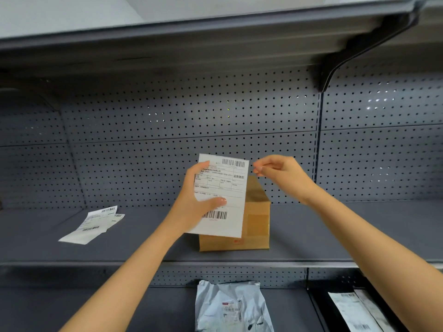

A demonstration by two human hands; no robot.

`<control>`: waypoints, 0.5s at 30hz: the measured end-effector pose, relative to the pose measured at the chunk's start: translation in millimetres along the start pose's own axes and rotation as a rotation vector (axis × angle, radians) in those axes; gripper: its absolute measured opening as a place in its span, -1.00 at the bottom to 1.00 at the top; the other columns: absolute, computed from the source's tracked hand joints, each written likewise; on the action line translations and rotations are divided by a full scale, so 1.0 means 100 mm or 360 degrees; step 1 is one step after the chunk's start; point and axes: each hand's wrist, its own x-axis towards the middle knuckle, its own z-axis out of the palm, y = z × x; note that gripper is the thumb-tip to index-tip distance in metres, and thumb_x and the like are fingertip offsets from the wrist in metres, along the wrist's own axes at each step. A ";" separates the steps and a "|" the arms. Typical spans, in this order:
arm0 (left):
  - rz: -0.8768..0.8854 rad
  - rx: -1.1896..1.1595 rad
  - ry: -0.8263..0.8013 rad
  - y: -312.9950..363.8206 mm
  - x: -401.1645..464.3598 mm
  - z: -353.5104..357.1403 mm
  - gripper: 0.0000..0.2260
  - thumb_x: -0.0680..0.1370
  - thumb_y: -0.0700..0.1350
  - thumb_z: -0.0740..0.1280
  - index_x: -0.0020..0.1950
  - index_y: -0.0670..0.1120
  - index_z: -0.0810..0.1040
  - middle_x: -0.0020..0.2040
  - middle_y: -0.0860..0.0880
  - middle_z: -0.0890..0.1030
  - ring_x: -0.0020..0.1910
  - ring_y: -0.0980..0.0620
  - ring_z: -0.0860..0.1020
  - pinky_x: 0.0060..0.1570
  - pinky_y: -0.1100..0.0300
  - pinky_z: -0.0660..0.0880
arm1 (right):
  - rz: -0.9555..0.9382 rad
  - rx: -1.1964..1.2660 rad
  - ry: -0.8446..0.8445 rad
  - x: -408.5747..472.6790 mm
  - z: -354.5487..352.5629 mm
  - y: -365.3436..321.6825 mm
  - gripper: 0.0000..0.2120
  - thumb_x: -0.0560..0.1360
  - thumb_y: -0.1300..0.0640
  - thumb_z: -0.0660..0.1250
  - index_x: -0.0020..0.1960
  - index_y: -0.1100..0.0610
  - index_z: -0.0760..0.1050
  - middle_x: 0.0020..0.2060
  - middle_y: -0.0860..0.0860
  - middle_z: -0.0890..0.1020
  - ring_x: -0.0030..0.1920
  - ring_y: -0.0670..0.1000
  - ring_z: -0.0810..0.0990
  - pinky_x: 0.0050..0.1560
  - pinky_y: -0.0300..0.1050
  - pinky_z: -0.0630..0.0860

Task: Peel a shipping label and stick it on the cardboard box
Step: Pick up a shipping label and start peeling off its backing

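1. Nearest, on the lower shelf, lie a crumpled grey mailer bag [231,306] and some labelled packets [357,310]; neither is part of the work in hand.
2. The left hand [195,204] grips the shipping label [221,197] along its left edge, thumb across the printed face, holding it in the air above the middle shelf [335,236] and in front of the cardboard box [254,226].
3. The label stands nearly upright, long axis vertical and leaning slightly, print towards the camera, with one barcode at the top and another near the bottom.
4. The right hand [279,170] holds nothing, its thumb and forefinger pinched together just beside the label's top right corner.
5. Judged from this, peeling is about to start: the next move calls for catching that corner and splitting label from backing without creasing it.
6. Spare labels [92,225] lie well to the left; the pegboard back panel [191,121] stands behind.
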 end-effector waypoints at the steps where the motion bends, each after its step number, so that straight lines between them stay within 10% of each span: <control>1: -0.0008 0.0002 -0.0014 0.00 -0.01 0.01 -0.38 0.36 -0.34 0.42 0.09 0.30 0.25 0.10 0.22 0.39 0.07 0.19 0.48 -0.19 0.30 0.57 | -0.0005 0.0014 -0.0029 0.00 0.00 0.00 -0.85 0.52 0.14 0.25 -0.03 0.15 0.56 -0.09 0.03 0.64 -0.05 -0.04 0.60 -0.17 -0.38 0.43; 15: -0.0136 0.0032 -0.0091 -0.01 -0.05 0.04 -0.33 0.35 -0.30 0.44 0.08 0.37 0.21 0.21 0.07 0.43 0.14 0.00 0.52 -0.07 0.07 0.58 | -0.0063 0.0069 -0.0210 0.02 -0.07 0.02 -0.82 0.52 0.21 0.21 -0.12 0.11 0.59 -0.14 -0.03 0.68 -0.14 -0.16 0.63 0.03 -0.26 0.52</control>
